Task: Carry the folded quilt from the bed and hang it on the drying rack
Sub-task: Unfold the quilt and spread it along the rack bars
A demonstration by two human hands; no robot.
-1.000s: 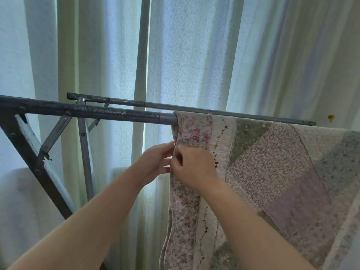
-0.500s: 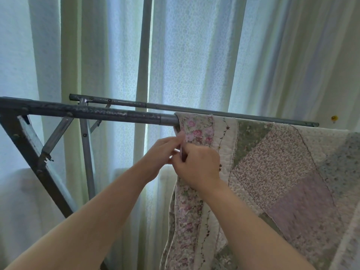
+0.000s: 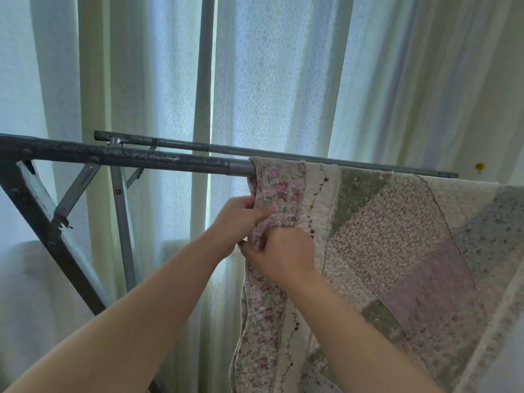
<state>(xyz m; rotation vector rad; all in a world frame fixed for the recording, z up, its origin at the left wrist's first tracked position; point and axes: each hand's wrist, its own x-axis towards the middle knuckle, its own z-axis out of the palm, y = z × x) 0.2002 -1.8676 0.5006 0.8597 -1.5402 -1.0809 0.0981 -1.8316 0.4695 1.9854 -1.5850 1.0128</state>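
A patchwork quilt with floral, green and lilac patches hangs over the near bar of a grey metal drying rack and fills the right half of the view. Its left floral border hangs down from the bar. My left hand grips that border just below the bar, thumb over the cloth. My right hand pinches the same edge slightly lower and to the right. The two hands touch. The quilt's lower end runs out of view.
The rack's far bar runs parallel behind the near one, with slanted legs and braces at the left. Pale sheer curtains hang close behind. A small yellow object sits on the wall at right.
My left hand has closed over the quilt's floral edge, bunching the cloth, and my right hand has dropped a little lower on the same edge. The quilt stays on the bar.
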